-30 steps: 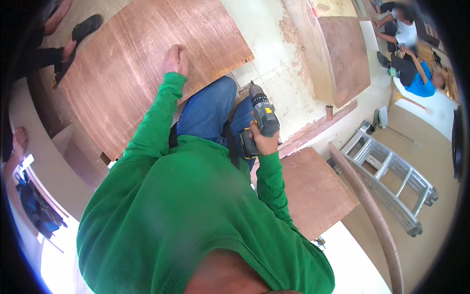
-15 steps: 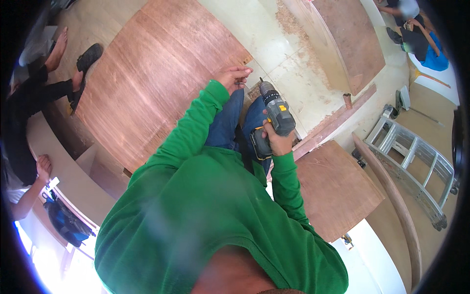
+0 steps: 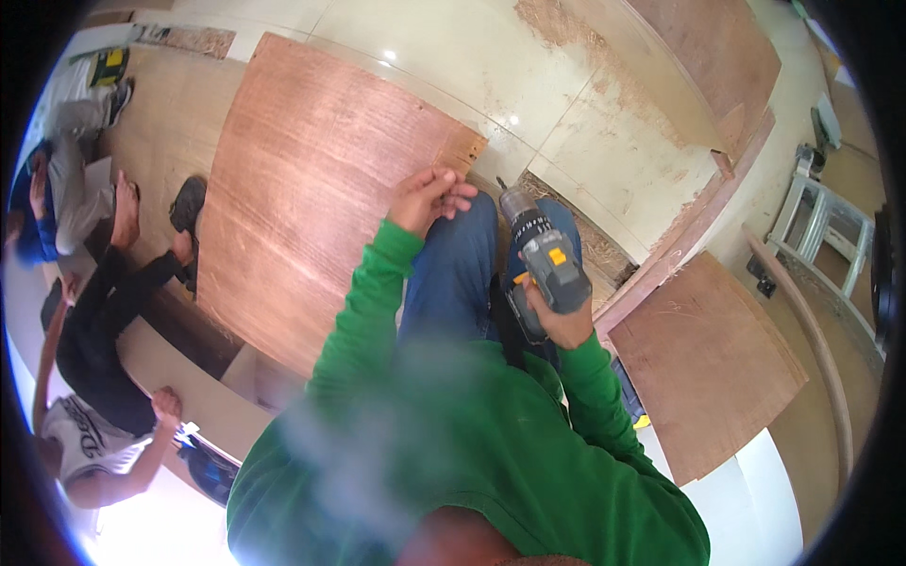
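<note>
My right hand is wrapped round the grip of a grey and black cordless drill with yellow parts. Its bit points up and away, above my right knee. Over the near right edge of a large reddish-brown plywood panel, my left hand has its fingers curled and pinched together. Whatever they hold, if anything, is too small to make out. Small dark holes or marks show at the panel's right corner, just beyond the left hand.
A second plywood board lies to my right, beside a curved wooden strip and an aluminium ladder. Sawdust is scattered over the pale floor tiles. At left a person in black trousers sits close by, with another person beyond.
The view has shifted, so more of the people at left shows. My left hand has drawn back slightly from the panel's corner. The drill stays in my right hand.
</note>
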Demonstrator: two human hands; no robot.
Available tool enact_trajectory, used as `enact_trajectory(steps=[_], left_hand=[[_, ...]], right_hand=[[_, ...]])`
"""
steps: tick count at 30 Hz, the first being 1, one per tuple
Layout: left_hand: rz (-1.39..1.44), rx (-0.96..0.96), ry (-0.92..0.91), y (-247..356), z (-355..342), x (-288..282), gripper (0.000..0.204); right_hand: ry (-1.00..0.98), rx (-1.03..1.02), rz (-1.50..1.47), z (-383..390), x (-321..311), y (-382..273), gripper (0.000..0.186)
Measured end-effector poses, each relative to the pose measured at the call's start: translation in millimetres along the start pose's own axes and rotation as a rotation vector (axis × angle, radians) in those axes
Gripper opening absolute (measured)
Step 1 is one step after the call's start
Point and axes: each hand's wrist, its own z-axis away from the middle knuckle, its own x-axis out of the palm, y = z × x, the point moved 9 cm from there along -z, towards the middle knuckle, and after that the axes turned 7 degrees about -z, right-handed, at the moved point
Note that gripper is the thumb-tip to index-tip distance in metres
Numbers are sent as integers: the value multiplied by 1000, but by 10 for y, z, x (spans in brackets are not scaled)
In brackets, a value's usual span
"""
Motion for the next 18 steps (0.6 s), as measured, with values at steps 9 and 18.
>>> enact_trajectory(steps=[9,18], left_hand=[[1,-50,2,103,-76,-200,17],[117,6,-13,225,-297,-115,32]], right_hand=[[-86,-16,86,-196,91,-281,45],[-213,63,31,-471,186,-110,56]])
